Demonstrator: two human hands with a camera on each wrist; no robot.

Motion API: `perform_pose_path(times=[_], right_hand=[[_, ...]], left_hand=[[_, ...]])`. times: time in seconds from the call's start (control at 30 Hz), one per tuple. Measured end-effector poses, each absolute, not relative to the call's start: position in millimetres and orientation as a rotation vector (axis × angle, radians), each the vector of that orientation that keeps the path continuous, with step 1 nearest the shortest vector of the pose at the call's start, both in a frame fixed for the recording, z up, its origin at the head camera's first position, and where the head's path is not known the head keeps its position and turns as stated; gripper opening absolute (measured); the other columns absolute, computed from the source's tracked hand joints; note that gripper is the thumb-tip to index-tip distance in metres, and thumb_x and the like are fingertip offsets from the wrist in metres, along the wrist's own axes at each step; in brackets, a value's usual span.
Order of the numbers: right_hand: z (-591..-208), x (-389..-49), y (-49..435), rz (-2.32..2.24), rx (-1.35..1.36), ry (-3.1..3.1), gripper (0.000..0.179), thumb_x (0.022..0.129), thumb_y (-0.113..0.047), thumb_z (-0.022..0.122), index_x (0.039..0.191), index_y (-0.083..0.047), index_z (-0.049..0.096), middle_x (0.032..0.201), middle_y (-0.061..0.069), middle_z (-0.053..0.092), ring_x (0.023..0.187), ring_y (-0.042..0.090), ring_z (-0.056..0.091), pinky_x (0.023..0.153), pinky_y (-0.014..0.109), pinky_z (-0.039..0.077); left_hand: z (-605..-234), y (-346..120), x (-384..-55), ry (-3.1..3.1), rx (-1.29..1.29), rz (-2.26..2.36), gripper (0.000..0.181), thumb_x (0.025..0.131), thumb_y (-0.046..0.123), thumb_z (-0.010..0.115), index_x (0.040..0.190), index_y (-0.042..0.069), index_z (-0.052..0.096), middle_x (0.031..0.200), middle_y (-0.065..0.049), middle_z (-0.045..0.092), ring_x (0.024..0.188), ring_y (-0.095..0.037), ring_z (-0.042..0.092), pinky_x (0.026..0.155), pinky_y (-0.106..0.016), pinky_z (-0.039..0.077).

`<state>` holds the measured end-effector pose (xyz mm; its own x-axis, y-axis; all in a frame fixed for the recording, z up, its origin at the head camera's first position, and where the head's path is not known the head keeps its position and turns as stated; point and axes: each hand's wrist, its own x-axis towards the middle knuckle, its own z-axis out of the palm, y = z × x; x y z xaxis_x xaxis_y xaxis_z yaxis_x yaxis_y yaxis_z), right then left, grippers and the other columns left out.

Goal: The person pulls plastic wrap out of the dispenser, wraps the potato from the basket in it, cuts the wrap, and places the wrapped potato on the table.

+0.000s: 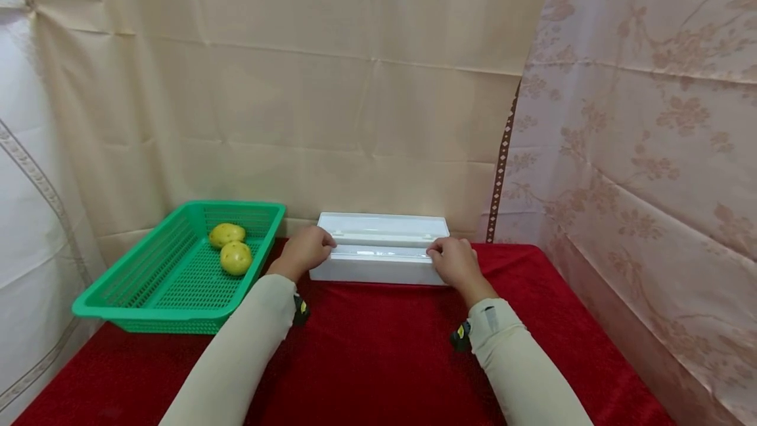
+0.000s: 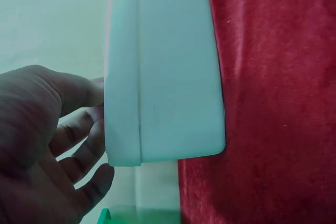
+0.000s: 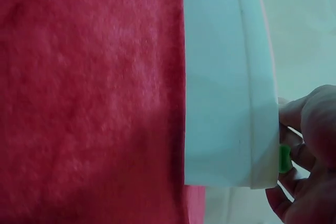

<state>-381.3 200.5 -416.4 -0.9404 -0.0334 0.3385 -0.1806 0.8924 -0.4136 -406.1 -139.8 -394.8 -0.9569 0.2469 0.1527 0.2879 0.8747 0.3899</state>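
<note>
A long white cling film dispenser (image 1: 378, 271) lies at the far edge of the table, its lid (image 1: 384, 223) raised at the back. Clear cling film (image 1: 381, 252) shows as a shiny strip along its opening. At the left end my left hand (image 1: 305, 252) pinches the film's edge between thumb and forefinger. Across from it, my right hand (image 1: 455, 261) pinches the film at the right end. In both wrist views the dispenser's front wall (image 2: 176, 72) hides the fingertips. A small green piece (image 3: 284, 159) shows beside the right fingers.
To the left stands a green plastic basket (image 1: 94, 311) with two yellow potato-like items (image 1: 236, 258) inside. Red cloth (image 1: 378, 360) covers the table. A beige curtain (image 1: 331, 97) hangs close behind the dispenser, and a floral curtain (image 1: 662, 150) closes off the right side.
</note>
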Motion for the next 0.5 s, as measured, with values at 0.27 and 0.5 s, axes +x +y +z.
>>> perform_pose_path(times=[0.27,0.5], right_hand=[[-416.0,-392.5,203.0,0.624,0.187,-2.775,0.015,0.102,-0.026,0.064,0.104,-0.020,0.077,0.106,0.002,0.077,0.106,0.030,0.067,0.090,0.055,0.043],[-416.2,-398.5,205.3,0.660,0.225,-2.726,0.013,0.101,-0.022,0.064,0.103,-0.019,0.077,0.107,0.004,0.077,0.104,0.030,0.069,0.092,0.057,0.044]], left_hand=[[-396.0,-143.2,-416.1,-2.956,-0.443,-0.700,0.013,0.097,0.017,0.070,0.103,0.011,0.080,0.104,-0.006,0.076,0.087,-0.019,0.064,0.080,-0.038,0.057],[-398.5,-139.2,-417.7,-2.905,-0.423,-0.697,0.016,0.100,0.017,0.062,0.103,0.010,0.076,0.103,-0.007,0.074,0.092,-0.023,0.064,0.090,-0.046,0.052]])
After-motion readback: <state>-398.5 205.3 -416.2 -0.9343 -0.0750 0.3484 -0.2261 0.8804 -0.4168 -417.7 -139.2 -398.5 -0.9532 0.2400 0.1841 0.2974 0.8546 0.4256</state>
